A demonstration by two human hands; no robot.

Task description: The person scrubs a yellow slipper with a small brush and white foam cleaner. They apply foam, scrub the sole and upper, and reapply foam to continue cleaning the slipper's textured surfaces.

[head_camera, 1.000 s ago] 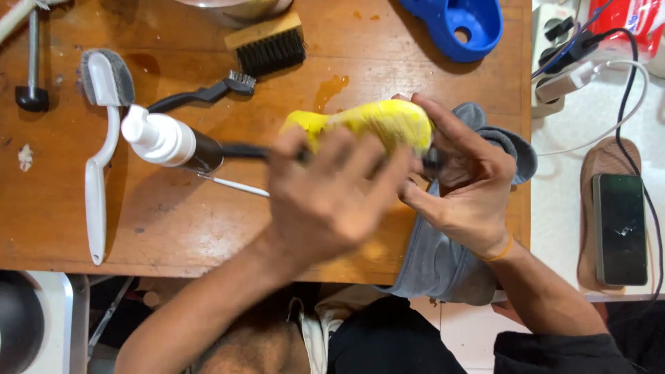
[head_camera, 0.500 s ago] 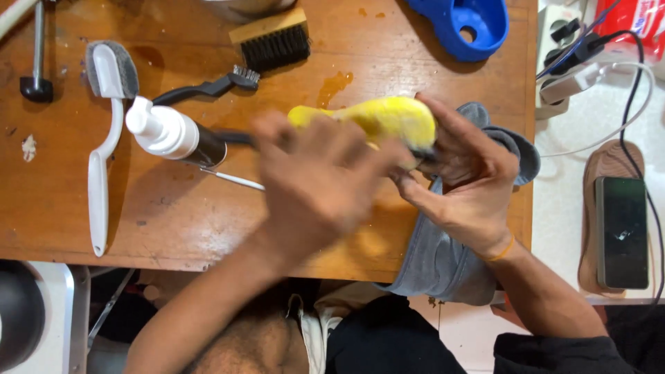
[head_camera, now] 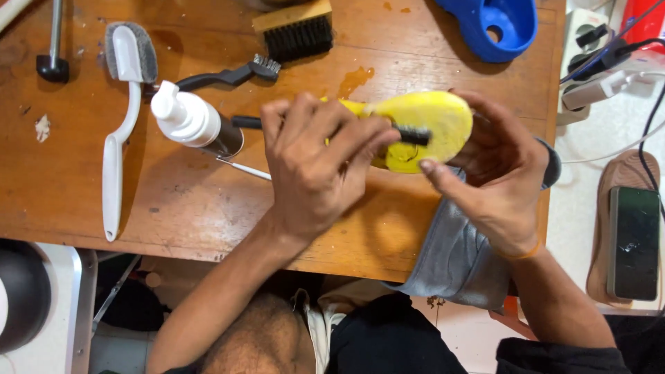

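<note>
Bristles of a small black brush (head_camera: 409, 135) press on the yellow insole (head_camera: 429, 121) at the frame's centre, above the wooden surface (head_camera: 208, 201). My left hand (head_camera: 318, 163) is clenched around the brush handle; my right hand (head_camera: 499, 173) grips the insole from the right, over a grey cloth (head_camera: 450, 263). A white-capped pump bottle (head_camera: 194, 125) lies just left of my left hand.

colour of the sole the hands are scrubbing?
Bright yellow. The sole sits in the right hand while the left hand brushes it; head view.
</note>
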